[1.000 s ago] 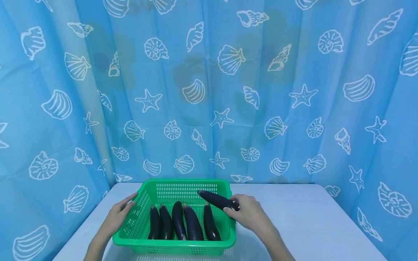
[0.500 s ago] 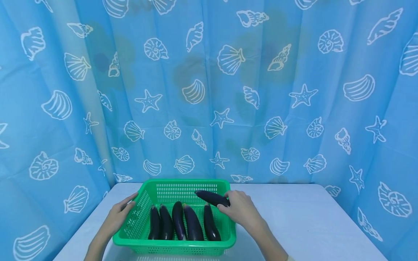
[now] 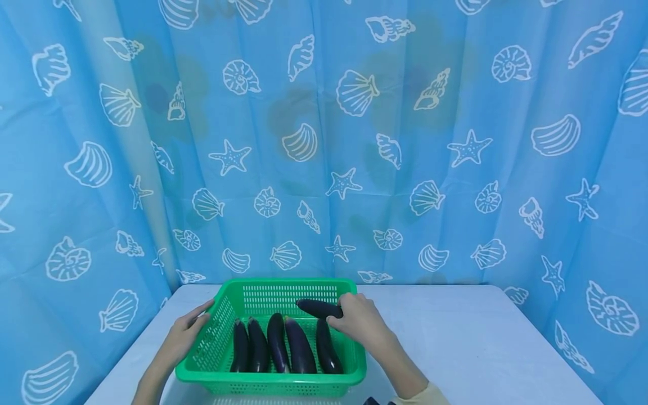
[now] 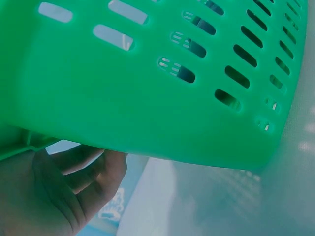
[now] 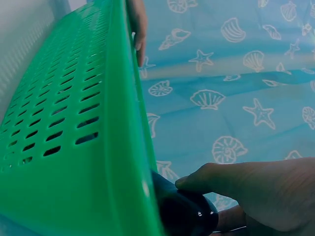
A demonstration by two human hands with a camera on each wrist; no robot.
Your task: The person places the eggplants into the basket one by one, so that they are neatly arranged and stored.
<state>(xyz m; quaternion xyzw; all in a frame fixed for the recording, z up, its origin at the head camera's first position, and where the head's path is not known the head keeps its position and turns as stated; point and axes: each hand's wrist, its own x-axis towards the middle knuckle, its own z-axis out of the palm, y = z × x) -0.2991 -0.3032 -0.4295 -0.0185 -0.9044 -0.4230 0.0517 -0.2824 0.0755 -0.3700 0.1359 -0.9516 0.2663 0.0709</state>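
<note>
A dark purple eggplant (image 3: pixel 320 309) is pinched between the thumb and fingers of my right hand (image 3: pixel 361 320), over the right side of a green plastic basket (image 3: pixel 268 378). In the right wrist view this eggplant (image 5: pixel 189 209) shows partly behind the rim, with my thumb on it. Several more eggplants (image 3: pixel 300 346) lie side by side lengthwise in the basket, a gap left before the rightmost one (image 3: pixel 328 349). My left hand (image 3: pixel 180 336) holds the basket's left rim; its bent fingers (image 4: pixel 101 184) touch the rim in the left wrist view.
The basket stands on a white-covered table (image 3: pixel 455 337), left of its middle. A blue curtain (image 3: pixel 324 169) with white shells and starfish hangs right behind the table. A small dark object (image 3: pixel 372 401) shows at the bottom edge near the right sleeve (image 3: pixel 425 395).
My right hand has moved left and slightly down with the eggplant, from the right rim to over the basket's inside. The eggplant now lies flatter. My left hand stays at the rim.
</note>
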